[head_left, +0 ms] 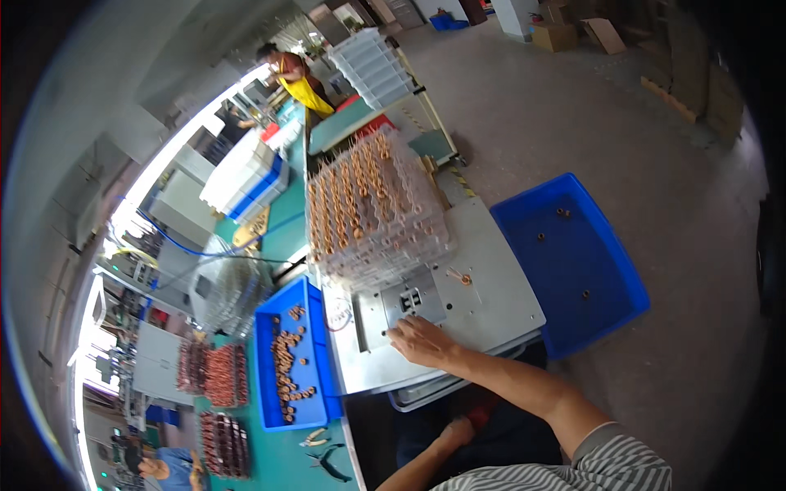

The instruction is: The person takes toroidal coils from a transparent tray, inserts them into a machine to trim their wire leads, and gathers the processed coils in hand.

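My right hand (419, 340) rests low over the metal work plate (491, 315), its fingers drawn together at the plate's surface. Whatever lies between the fingertips is too small to make out. Just beyond it sits a small fixture (409, 301) with dark slots. A copper coil with thin leads (465, 279) lies on the plate to the right of the fixture. Down by my lap is my left hand (459, 431), below the plate's front edge; its fingers are hidden. Behind the fixture stands a stack of clear plastic trays (377, 245), the top one filled with rows of copper coils.
Left of the plate, a blue bin (260, 360) holds many copper parts. Pliers (329, 464) lie on the green bench (278, 450). At right is a larger blue bin (573, 270) with several small pieces. Other people work farther along the bench.
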Action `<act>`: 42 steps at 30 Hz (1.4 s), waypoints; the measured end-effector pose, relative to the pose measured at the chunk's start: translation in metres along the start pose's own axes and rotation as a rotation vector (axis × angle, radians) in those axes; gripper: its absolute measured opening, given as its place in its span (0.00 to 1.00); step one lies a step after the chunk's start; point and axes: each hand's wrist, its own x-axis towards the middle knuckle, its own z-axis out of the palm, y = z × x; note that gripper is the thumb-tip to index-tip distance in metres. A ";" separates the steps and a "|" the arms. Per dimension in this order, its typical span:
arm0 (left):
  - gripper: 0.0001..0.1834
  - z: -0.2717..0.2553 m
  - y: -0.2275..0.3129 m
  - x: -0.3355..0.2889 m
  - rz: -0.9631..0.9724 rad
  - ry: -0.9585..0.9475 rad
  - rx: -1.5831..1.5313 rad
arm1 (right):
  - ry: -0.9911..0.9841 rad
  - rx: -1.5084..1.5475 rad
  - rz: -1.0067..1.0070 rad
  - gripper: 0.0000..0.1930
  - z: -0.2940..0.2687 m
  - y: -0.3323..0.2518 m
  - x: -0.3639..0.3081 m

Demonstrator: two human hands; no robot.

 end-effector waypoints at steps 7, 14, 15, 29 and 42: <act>0.24 -0.063 0.018 -0.030 -0.293 0.221 -0.484 | 0.348 -0.103 0.322 0.14 -0.055 0.028 -0.010; 0.29 -0.075 0.022 -0.035 -0.320 0.286 -0.766 | -0.073 -0.502 0.505 0.11 -0.087 0.068 -0.011; 0.27 -0.087 0.018 -0.041 -0.306 0.237 -0.814 | -0.099 -0.498 0.497 0.11 -0.086 0.068 -0.009; 0.16 -0.305 -0.044 -0.118 -0.135 0.743 -1.585 | -0.207 0.608 0.750 0.11 -0.086 0.012 0.010; 0.14 -0.309 -0.021 -0.135 -0.268 0.859 -1.829 | -0.380 0.728 0.711 0.09 -0.093 -0.056 -0.068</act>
